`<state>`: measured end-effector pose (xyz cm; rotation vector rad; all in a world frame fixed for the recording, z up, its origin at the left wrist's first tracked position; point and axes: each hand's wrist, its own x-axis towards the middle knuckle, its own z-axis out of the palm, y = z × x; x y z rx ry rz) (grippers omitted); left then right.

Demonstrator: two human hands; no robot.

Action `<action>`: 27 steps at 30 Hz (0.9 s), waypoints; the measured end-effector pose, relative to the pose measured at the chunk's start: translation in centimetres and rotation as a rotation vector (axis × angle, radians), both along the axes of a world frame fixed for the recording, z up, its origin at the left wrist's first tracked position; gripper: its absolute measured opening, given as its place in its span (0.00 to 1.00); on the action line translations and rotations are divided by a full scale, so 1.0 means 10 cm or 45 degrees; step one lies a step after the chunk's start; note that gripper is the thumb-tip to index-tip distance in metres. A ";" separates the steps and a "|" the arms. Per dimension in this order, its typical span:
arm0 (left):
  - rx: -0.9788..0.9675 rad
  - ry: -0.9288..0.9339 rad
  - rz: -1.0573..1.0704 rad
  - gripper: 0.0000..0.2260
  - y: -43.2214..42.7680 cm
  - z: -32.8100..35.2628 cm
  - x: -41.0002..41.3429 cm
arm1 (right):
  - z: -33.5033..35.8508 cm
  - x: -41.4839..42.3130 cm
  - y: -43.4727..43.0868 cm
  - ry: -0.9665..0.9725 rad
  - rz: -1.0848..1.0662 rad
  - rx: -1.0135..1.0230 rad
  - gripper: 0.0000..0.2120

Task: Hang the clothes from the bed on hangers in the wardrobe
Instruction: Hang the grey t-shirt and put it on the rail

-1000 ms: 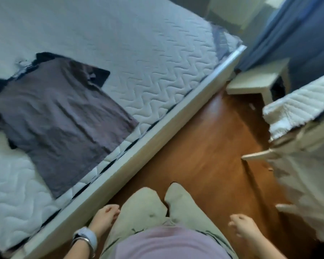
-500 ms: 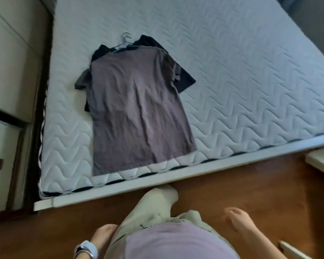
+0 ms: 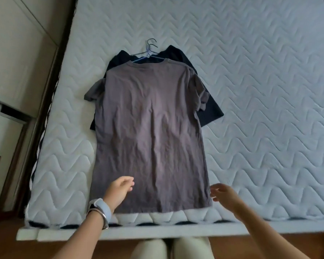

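Observation:
A grey T-shirt (image 3: 150, 131) lies flat on the white quilted mattress (image 3: 260, 90), its hem near the front edge. Under it lies a dark navy garment (image 3: 209, 111), showing at the shoulders and the right side. Thin wire hangers (image 3: 150, 50) stick out above the collars. My left hand (image 3: 120, 191), with a watch on the wrist, hovers over the shirt's lower left part with fingers loosely apart. My right hand (image 3: 224, 197) is beside the shirt's lower right corner, fingers apart, holding nothing.
Pale wardrobe doors (image 3: 13, 58) stand along the left, close to the bed. The white bed frame edge (image 3: 157, 233) runs across the front, with wooden floor (image 3: 7, 240) below it. My legs in light trousers (image 3: 172, 249) are against the frame.
The view swung from the floor and bed side to face the bed squarely. Both hands rose from beside my legs and reached over the mattress edge to the shirt's hem.

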<state>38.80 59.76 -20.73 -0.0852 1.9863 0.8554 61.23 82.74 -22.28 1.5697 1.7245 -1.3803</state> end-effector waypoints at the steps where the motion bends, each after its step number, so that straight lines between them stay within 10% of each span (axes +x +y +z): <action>1: 0.018 0.061 -0.028 0.09 0.22 -0.08 -0.18 | -0.05 -0.24 0.20 0.017 0.071 0.021 0.11; 7: 0.053 0.507 -0.210 0.15 1.70 -0.86 -1.42 | -0.41 -2.02 1.45 0.047 0.620 0.379 0.11; 18: -0.423 1.245 -0.813 0.30 2.75 -2.41 -2.63 | -1.38 -4.65 2.70 0.376 0.804 0.833 0.21; 27: -0.363 1.296 -0.844 0.29 2.69 -2.54 -2.65 | -1.60 -5.75 3.09 0.341 0.840 0.905 0.20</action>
